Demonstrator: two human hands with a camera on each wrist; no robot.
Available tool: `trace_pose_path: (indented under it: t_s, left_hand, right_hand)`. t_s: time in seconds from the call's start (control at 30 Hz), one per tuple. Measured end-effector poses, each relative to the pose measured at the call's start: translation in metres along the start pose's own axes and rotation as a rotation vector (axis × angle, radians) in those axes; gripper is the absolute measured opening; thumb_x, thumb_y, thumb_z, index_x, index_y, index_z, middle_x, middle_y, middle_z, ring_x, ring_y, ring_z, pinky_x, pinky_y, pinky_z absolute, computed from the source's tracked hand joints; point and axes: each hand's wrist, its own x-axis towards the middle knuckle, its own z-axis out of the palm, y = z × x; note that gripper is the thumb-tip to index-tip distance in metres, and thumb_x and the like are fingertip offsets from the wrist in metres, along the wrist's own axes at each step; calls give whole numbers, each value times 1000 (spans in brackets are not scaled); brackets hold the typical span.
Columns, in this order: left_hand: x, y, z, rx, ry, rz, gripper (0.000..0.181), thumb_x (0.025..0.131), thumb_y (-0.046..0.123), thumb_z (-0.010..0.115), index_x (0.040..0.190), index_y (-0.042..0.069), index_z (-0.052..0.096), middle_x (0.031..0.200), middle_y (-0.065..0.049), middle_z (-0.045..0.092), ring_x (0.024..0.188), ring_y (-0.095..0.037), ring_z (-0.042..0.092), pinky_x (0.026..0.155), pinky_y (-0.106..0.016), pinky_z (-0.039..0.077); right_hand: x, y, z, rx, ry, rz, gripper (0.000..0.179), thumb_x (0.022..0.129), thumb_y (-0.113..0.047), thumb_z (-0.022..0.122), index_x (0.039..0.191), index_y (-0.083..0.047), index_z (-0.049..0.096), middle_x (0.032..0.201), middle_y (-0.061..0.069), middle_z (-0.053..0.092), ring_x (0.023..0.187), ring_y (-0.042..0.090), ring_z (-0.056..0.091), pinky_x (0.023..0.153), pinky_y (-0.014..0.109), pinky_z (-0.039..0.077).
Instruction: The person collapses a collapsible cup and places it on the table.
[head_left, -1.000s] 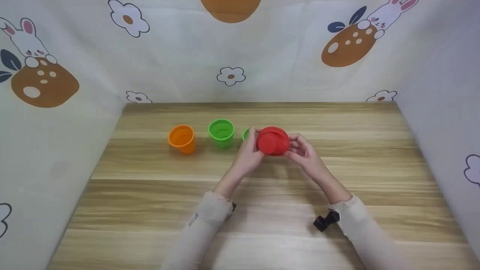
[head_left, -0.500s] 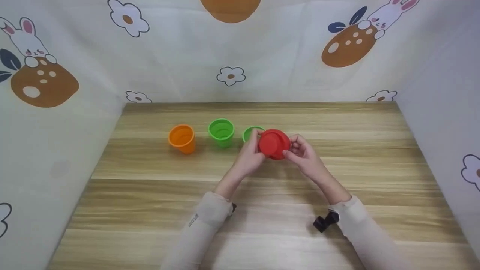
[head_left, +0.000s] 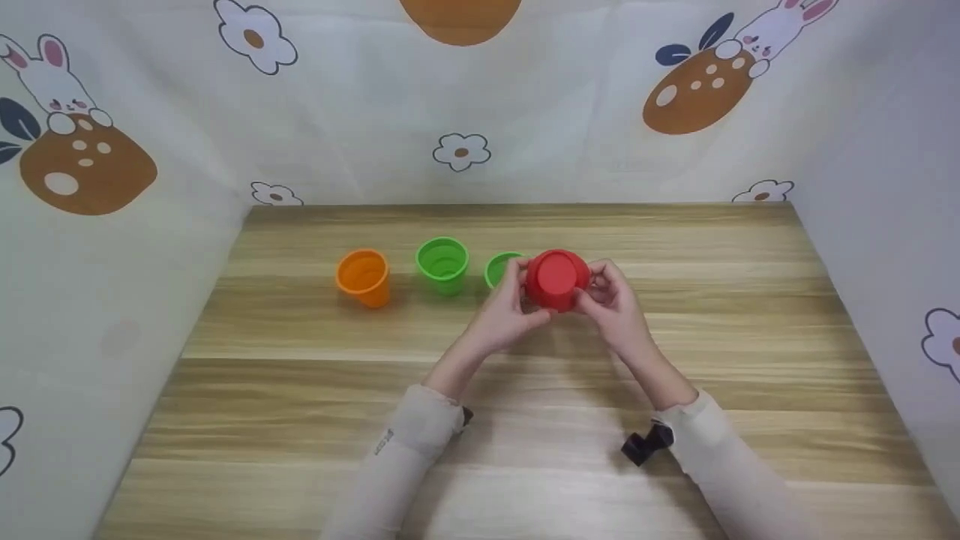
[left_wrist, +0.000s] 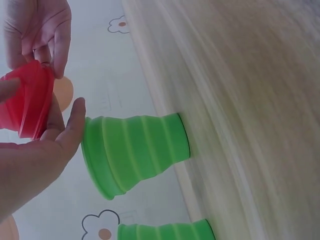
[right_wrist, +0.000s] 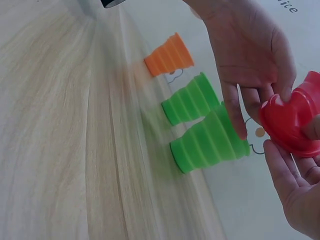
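The left forearm [head_left: 405,450] slants from seven o'clock, the right forearm [head_left: 720,457] from five. Left hand [head_left: 504,313] and right hand [head_left: 619,309] face each other, both gripping, left thumb [head_left: 536,320] pointing toward two o'clock, right thumb [head_left: 589,303] toward eleven.

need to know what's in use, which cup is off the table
The red cup, held up in both hands; the orange cup and two green cups stand upright on the table.
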Motion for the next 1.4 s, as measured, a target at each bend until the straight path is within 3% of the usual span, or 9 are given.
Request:
trace_pose_path:
  t_s: [0.2, 0.73, 0.83, 0.97, 1.1, 1.17, 1.27, 1.4]
  left_hand:
    - [0, 2, 2, 27, 50, -19, 74, 84, 11, 78, 143, 9, 34, 140, -15, 57, 131, -26, 54, 113, -40, 45]
    - [2, -1, 6, 82, 132, 36, 64, 81, 1, 72, 135, 0, 39, 132, -21, 61, 126, -29, 58, 110, -39, 49]
    - [0, -2, 2, 37, 101, 44, 63, 82, 0, 72, 136, 1, 38, 135, -21, 60, 127, -30, 58, 109, -38, 49]
    - [-3, -2, -5, -44, -35, 68, 65, 87, 0, 70, 141, 3, 34, 139, -19, 57, 127, -31, 58, 109, -37, 49]
    - [-5, -3, -12, -80, -133, 85, 57, 91, -6, 55, 143, 2, 33, 141, -20, 54, 126, -33, 58, 107, -36, 50]
    - [-4, -3, -13, -96, -124, 79, 52, 92, -10, 45, 142, -1, 37, 140, -22, 54, 126, -32, 56, 104, -33, 51]
    - [-2, -2, -14, -133, -61, 62, 44, 91, -9, 37, 135, -6, 45, 134, -26, 56, 122, -28, 57, 99, -31, 52]
    - [0, 0, -15, -128, -15, 31, 30, 98, 4, 45, 125, -7, 54, 122, -25, 63, 107, -21, 62, 93, -30, 56]
  right_hand:
    - [-1, -1, 2, 33, 10, 5, 23, 91, 11, 57, 106, -6, 53, 92, -7, 71, 89, 10, 68, 76, 25, 62]
    - [-5, 2, 2, 73, -36, 39, 24, 92, 10, 50, 113, -3, 52, 96, -7, 73, 91, 10, 69, 80, 27, 62]
    - [-5, 0, -1, 73, -55, 43, 27, 92, 10, 50, 116, -3, 52, 98, -6, 71, 95, 10, 68, 83, 27, 61]
    - [-5, -3, -6, 97, -60, 63, 27, 93, 9, 53, 116, -5, 55, 100, -3, 70, 97, 11, 66, 84, 27, 61]
    - [-5, -5, -10, 85, -61, 67, 29, 93, 8, 55, 120, -2, 59, 101, -2, 70, 95, 12, 66, 83, 27, 61]
    - [-4, -6, -12, 48, -68, 60, 31, 93, 8, 56, 123, 3, 58, 101, -3, 70, 94, 12, 66, 81, 26, 61]
    - [-3, -7, -14, -44, -91, 40, 34, 92, 7, 59, 126, 9, 57, 101, -7, 71, 95, 10, 67, 81, 23, 60]
    - [-3, -7, -16, -164, -148, -1, 35, 91, 5, 62, 126, 9, 60, 105, -7, 72, 98, 9, 67, 83, 22, 60]
